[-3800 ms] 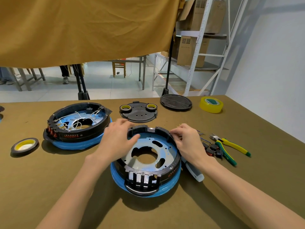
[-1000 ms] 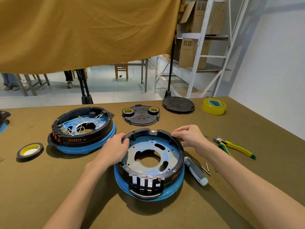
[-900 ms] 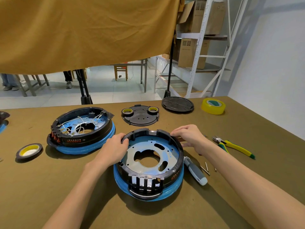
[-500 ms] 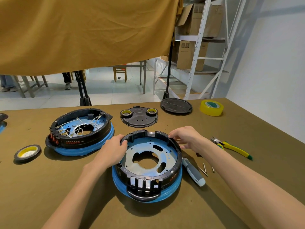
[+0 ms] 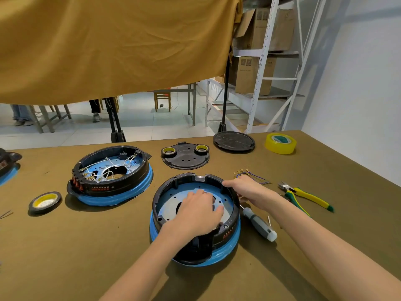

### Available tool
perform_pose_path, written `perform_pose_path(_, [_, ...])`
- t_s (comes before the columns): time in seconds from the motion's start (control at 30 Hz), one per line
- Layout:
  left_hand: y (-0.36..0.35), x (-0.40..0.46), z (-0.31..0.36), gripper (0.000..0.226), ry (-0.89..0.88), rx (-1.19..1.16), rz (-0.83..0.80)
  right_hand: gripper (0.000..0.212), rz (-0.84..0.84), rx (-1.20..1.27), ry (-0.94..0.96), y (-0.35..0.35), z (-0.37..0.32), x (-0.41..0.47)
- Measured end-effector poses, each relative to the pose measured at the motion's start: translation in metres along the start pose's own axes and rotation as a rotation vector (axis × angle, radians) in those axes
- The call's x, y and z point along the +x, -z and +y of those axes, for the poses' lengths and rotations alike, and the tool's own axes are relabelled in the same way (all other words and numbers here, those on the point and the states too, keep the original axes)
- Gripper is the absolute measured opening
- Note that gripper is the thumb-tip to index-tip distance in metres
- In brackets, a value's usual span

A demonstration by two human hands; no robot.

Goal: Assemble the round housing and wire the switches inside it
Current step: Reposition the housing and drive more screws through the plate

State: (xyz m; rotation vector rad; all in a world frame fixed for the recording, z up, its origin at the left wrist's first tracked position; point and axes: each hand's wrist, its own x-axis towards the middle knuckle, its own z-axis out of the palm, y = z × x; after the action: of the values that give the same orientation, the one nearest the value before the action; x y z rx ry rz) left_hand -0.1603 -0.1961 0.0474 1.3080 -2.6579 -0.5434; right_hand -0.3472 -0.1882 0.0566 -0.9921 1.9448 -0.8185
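1. At the far left edge of the brown table (image 5: 65,246), part of another black and blue unit (image 5: 6,168) shows, cut off by the frame.
2. A flat roll of black tape (image 5: 45,201) with a yellow core lies near the left side of the table.
3. Just to its right sits a wired housing (image 5: 111,174), black on a blue base, with white wires and red switches inside it.
4. Behind the middle of the table lies a black cover plate (image 5: 185,158) with two small tape rolls resting on it.
5. The round housing (image 5: 196,216) being worked on stands at the table's near centre, a black ring on a blue base with a blue-tinted metal plate inside.
6. The left hand (image 5: 198,211) rests inside the housing on the metal plate, fingers loosely bent; whether it holds anything cannot be told.
7. The right hand (image 5: 245,189) touches the housing's far right rim, its fingers curled over the black wall.
8. A black round lid (image 5: 234,141) lies at the back.
9. A bundle of terminal wires (image 5: 249,174) lies just behind the right hand.
10. A grey-handled screwdriver (image 5: 258,223) lies just beside the housing's right side.
11. Yellow-green pliers (image 5: 303,195) lie farther right.
12. A yellow tape roll (image 5: 280,143) sits at the back right.
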Motion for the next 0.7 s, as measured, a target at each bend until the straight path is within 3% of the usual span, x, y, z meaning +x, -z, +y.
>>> perform_pose_path(0.23, [0.007, 0.028, 0.023, 0.024, 0.149, -0.061, -0.040, 0.036, -0.025, -0.004, 0.021, 0.001, 0.001, -0.005])
perform_pose_path(0.33, [0.010, 0.028, 0.026, 0.057, 0.142, -0.145, -0.103, 0.038, -0.058, 0.056, 0.009, 0.003, 0.003, -0.005])
perform_pose_path(0.47, [0.011, 0.028, 0.015, 0.053, 0.127, -0.335, -0.145, 0.045, -0.110, 0.144, -0.006, 0.008, 0.008, -0.008])
perform_pose_path(0.6, [0.023, 0.027, 0.012, 0.036, 0.111, -0.477, -0.012, 0.061, -0.253, 0.367, -0.042, 0.017, 0.000, -0.023])
perform_pose_path(0.7, [0.041, 0.023, 0.016, 0.025, 0.094, -0.591, 0.117, 0.042, -0.131, 0.473, 0.171, 0.018, -0.016, -0.035])
